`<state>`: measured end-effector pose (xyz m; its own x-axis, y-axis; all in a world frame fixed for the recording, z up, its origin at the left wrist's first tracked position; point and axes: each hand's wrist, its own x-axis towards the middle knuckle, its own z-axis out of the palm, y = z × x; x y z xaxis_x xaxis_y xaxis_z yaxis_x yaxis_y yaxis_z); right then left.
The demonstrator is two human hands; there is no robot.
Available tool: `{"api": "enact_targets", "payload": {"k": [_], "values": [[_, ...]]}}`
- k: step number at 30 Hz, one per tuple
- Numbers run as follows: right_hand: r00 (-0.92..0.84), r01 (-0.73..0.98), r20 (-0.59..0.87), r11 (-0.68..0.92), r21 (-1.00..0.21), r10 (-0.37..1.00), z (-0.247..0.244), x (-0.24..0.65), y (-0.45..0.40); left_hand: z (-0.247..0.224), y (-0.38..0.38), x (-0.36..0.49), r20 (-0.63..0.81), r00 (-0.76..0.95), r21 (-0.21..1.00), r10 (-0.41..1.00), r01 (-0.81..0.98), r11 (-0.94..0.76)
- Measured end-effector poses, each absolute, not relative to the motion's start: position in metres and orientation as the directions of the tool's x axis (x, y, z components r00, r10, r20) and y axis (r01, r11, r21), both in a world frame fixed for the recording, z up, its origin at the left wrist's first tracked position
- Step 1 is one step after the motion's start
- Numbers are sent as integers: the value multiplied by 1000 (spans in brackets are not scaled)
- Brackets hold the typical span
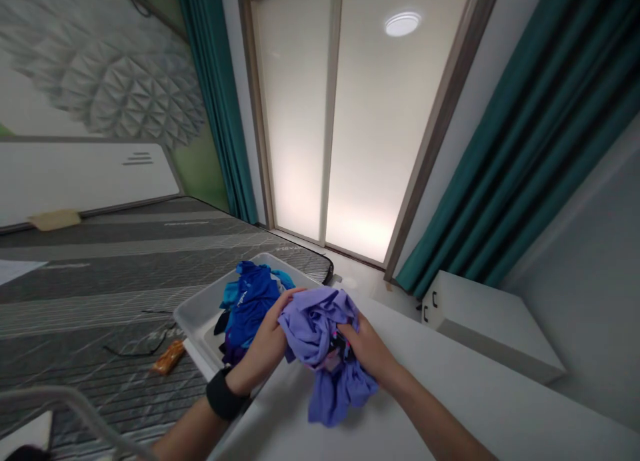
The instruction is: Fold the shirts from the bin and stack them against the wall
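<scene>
1. Lavender garment (320, 331) bunched between both hands, over a white surface (465, 408).
2. Left hand (265, 334) and right hand (367, 349) curl around it, pressing in from either side.
3. Left of the hands, a white tray (197, 314) holds crumpled blue clothing (249, 308).
4. Orange packet (169, 356) lies farther left on a gray mattress (100, 294).

The left hand (265, 334), wearing a black wristband (224, 394), and the right hand (367, 348) are gripping a crumpled lavender garment (313, 324) from both sides over a white tabletop (450, 408). Just beside it, blue clothes (250, 304) are lying in a white plastic tray (193, 318) sitting against a grey mattress (100, 294).
</scene>
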<state>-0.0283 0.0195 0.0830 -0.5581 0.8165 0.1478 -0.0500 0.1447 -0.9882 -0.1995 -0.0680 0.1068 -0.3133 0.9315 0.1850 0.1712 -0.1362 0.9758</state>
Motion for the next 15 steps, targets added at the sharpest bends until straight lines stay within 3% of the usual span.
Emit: {"api": "enact_targets", "payload": {"k": [4,9,12,15], "values": [[-394,-33,106,101,-994,913,57,17,20,81,-44,-142,59,-264,996,963,-55,-76],[-161,-161,-69,-95,-982,985,31,80,9,34,-17,-84,37,-152,988,988,-142,-59],[-106,-242,-154,-176,-954,982,23,114,-5,16,-12,-62,223,-57,975,973,-2,-224],[-75,-283,-206,-219,-934,976,14,140,-17,2,-12,-52,471,17,823,882,350,-447]]}}
